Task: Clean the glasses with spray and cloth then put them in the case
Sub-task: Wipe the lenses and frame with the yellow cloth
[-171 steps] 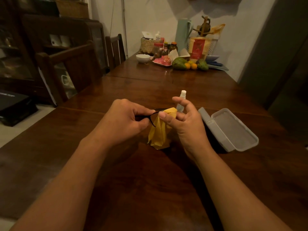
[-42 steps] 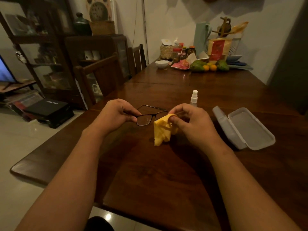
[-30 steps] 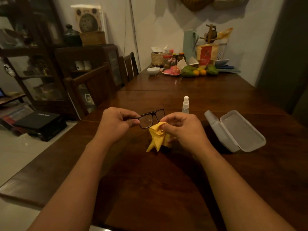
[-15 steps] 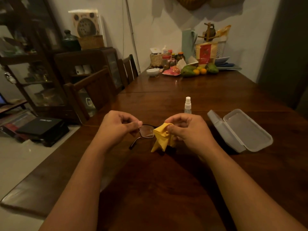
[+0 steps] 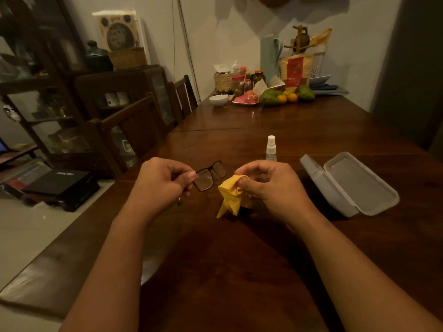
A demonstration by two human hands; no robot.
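The person is holding the glasses above the dark wooden tabletop with the left hand, whose grip is pinching one end of the black frame between thumb and curled fingers, so that the lenses are pointing away toward the right. The tip of one temple arm is poking out beneath that hand. The right hand is bunching the yellow cloth in a narrow grip, thumb pressing it against the fingers, while the cloth's loose corners are hanging down toward the tabletop; whether they are touching the wood cannot be told. The cloth is sitting just beside the nearer lens, with a slim gap showing between them. Beyond the right hand, the small clear spray bottle is standing upright with its white top on. To the right, the pale case is lying open on the tabletop, its inside facing up. At the far end, a white bowl and some fruit are resting near the wall.
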